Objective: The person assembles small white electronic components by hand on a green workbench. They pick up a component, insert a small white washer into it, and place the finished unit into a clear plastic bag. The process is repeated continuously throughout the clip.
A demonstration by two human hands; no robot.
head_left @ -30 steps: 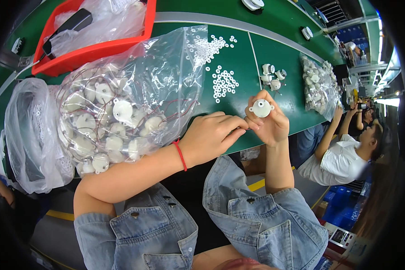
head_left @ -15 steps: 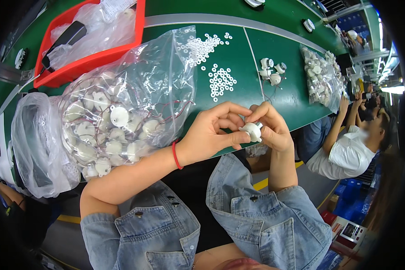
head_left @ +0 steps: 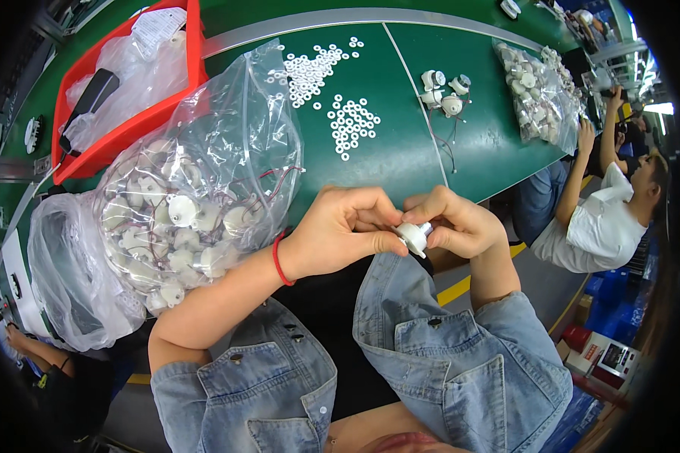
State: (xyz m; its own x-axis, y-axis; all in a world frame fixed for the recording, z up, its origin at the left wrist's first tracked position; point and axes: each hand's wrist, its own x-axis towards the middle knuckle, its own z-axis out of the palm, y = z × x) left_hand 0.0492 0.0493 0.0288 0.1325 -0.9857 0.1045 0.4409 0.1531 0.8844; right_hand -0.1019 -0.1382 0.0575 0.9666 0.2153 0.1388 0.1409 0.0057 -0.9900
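Between my two hands, at the near edge of the green workbench, is a small white round motor (head_left: 413,238) with a metal part on one side. My left hand (head_left: 345,229) pinches it with thumb and fingers from the left. From the right my right hand (head_left: 461,225) grips it by its metal side. Beyond my hands lie two groups of small white washers (head_left: 353,126). A few similar white motors (head_left: 451,104) with thin wires stand together on the bench, right of the washers. Left of my left arm, a clear plastic bag (head_left: 181,211) holds many more, with red and dark wires.
A red bin (head_left: 195,57) with plastic bags and a black adapter-like piece (head_left: 94,98) stands at the back left. Another bag of white parts (head_left: 533,94) lies at the right, near a co-worker in a white shirt (head_left: 593,234). A metal strip (head_left: 317,23) runs across the far bench.
The motor has turned in my fingers, its metal part now facing right. Both hands sit slightly lower. The bench and its things have shifted left and up in view as my head moved.
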